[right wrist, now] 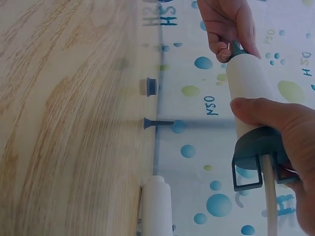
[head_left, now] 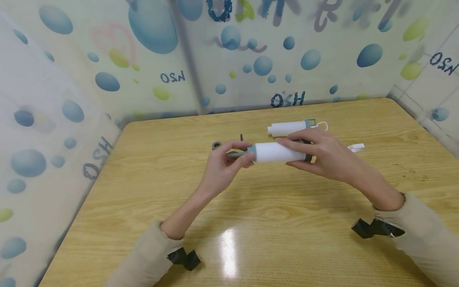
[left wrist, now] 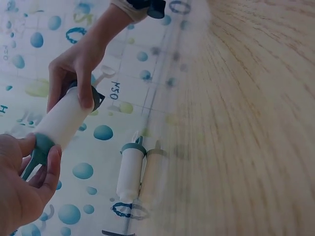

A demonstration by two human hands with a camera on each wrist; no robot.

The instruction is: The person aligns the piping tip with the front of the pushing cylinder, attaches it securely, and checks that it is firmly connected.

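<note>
Both hands hold a white plunger syringe (head_left: 267, 152) crosswise above the table. My left hand (head_left: 216, 169) pinches its teal end piece (left wrist: 43, 146), a collar with a slim tip, between thumb and fingers. The right hand (head_left: 328, 153) grips the barrel near its other end, thumb along the side. There, in the right wrist view, a dark teal cap (right wrist: 256, 145) carries square finger loops, and a pale plunger rod (right wrist: 269, 196) sticks out. The rod's white handle (head_left: 356, 148) shows past the right hand. Fingers hide part of both ends.
A second white syringe (head_left: 288, 128) with a teal collar and ring handle lies behind the hands. Farther left are a small dark ring-like piece (head_left: 216, 145) and a dark funnel-shaped piece (right wrist: 158, 123). A patterned wall (head_left: 247, 91) borders the wooden table (head_left: 143, 191) at the back.
</note>
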